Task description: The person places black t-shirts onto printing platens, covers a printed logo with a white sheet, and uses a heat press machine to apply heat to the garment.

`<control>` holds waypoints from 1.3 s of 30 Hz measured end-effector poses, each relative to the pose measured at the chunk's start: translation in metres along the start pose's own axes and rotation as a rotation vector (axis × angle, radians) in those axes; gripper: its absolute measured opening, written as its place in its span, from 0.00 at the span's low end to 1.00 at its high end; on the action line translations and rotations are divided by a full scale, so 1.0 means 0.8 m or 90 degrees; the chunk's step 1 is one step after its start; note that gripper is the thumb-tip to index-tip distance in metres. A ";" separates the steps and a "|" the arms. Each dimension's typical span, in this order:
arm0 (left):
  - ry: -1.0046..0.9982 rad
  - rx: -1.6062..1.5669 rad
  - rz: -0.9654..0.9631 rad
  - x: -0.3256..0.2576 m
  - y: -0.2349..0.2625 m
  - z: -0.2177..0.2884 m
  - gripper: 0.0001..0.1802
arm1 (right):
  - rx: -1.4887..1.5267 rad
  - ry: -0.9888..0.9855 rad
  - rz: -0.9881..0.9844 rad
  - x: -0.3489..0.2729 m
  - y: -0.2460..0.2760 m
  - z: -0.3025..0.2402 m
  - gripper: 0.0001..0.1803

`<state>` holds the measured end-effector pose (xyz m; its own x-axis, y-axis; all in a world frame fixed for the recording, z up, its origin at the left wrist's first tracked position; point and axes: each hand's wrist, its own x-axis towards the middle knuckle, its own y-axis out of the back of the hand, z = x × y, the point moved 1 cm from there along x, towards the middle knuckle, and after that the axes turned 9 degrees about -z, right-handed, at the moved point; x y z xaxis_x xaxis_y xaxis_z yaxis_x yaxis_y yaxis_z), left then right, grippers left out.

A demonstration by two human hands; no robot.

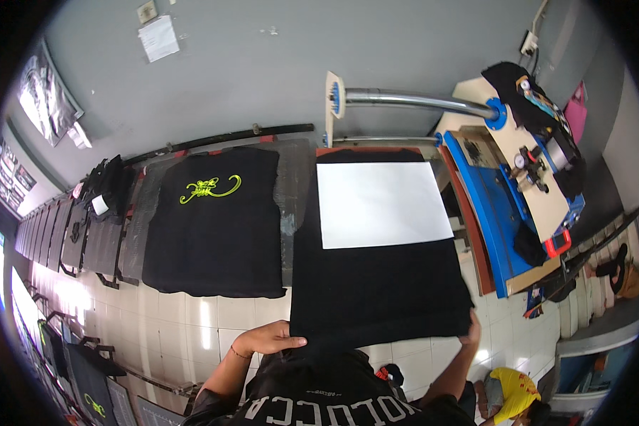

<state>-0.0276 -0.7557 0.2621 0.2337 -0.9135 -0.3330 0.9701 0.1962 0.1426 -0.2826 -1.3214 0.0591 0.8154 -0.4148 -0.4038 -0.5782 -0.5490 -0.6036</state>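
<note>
Left hand: left hand (266, 338) at 7 o'clock of the frame, fingers closed over the near left corner of the black shirt (380, 287), thumb side on top of the cloth
Right hand: right hand (471, 330) at 5 o'clock, fingers curled around the near right corner of the same shirt; fingertips hidden under the hem
Black shirt: spread flat on the press bench (370, 150), running from 12 to 6 o'clock in front of the person; near hem hangs just off the bench edge toward the person's chest
White sheet: white sheet (382, 204) lies flat on the upper half of the shirt, square to it, at 12 o'clock from the hands, well apart from both
Printed shirt: second black shirt (216, 224) with a yellow-green design (211, 188) near its far end, flat on the next bench (291, 206) at 10 o'clock from the left hand, just beside the held shirt, not touching it as far as can be told
Press: blue and wood heat press head (518, 177) at 2 o'clock, swung aside on a metal tube (412, 101)
Floor: pale tiled floor (184, 326) below the benches at 8 o'clock
Wall: grey wall (248, 71) behind, paper note (158, 38) at 11 o'clock
</note>
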 end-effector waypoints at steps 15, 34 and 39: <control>-0.529 -0.097 0.725 -0.402 0.282 0.043 0.18 | -0.241 0.567 -0.183 -0.095 -0.637 -0.209 0.21; -0.492 -0.156 0.829 -0.542 0.616 0.056 0.21 | -0.254 0.471 -0.414 0.068 -1.037 0.003 0.16; -0.435 -0.253 0.862 -0.573 0.480 -0.076 0.21 | -0.244 0.404 -0.185 -0.040 -0.942 0.127 0.17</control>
<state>0.2419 -0.2397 0.4129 0.9460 0.0524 0.3198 0.0512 0.9503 -0.3072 0.1304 -0.8207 0.4573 0.8300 -0.4873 0.2712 -0.4085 -0.8624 -0.2991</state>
